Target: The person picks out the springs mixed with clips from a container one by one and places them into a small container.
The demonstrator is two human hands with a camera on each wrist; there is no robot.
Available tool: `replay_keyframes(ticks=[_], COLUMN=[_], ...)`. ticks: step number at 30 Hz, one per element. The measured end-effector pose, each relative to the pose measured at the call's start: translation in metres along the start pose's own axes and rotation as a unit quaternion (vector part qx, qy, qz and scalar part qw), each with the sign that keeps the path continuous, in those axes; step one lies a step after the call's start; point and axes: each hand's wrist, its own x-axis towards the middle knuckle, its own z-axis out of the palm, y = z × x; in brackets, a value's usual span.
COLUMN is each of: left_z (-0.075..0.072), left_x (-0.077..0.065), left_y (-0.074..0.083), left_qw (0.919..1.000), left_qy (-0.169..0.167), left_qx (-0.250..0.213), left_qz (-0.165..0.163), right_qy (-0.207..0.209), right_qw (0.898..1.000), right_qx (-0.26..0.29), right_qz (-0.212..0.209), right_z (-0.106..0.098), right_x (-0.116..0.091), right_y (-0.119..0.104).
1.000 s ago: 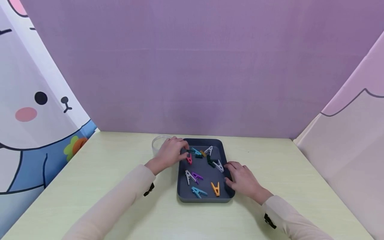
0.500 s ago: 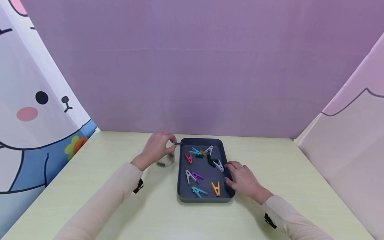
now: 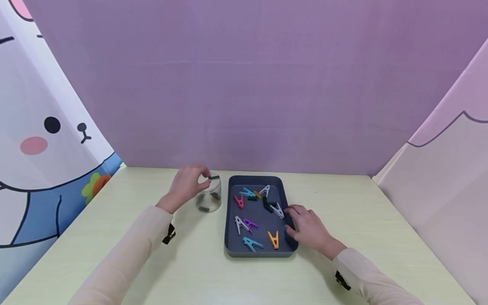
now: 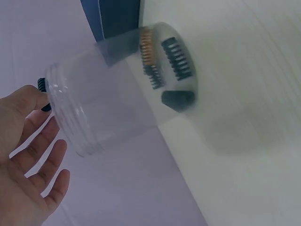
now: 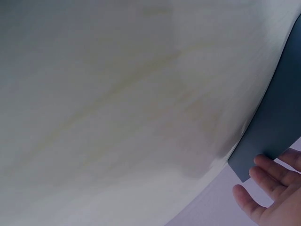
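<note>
Ridged strip [image 3: 214,178] above clear jar [image 4: 99,101]

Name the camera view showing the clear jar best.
Left wrist: the clear jar appears large, ridged pieces visible inside. The head view shows it small, partly behind the left hand; the right wrist view lacks it.
</note>
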Motion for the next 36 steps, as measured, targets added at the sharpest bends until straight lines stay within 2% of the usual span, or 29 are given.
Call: replay_keyframes(ticks=[9, 26, 36], left_z=[0.0028, 0.0068, 0.0081], left_x=[-0.0035, 0.0024, 0.0029], left_y=[-0.0029, 0.0006, 0.0000], left_qw=[0.9993, 0.9971, 0.9969], left_qy=[-0.028, -0.063, -0.065], left_qx=[0.011, 0.024, 0.025], left_qz=[-0.022, -0.034, -0.035], right_qy=[0.001, 0.002, 0.008], right_qw=[1.000, 1.000, 1.000], right_qx=[0.001, 0.002, 0.001], right_qz=[0.002, 0.000, 0.000], right_z=[-0.0002, -0.0004, -0.0001], right_x=[-0.0006, -0.0019, -0.0020], right_y=[-0.0005, -0.0022, -0.0011])
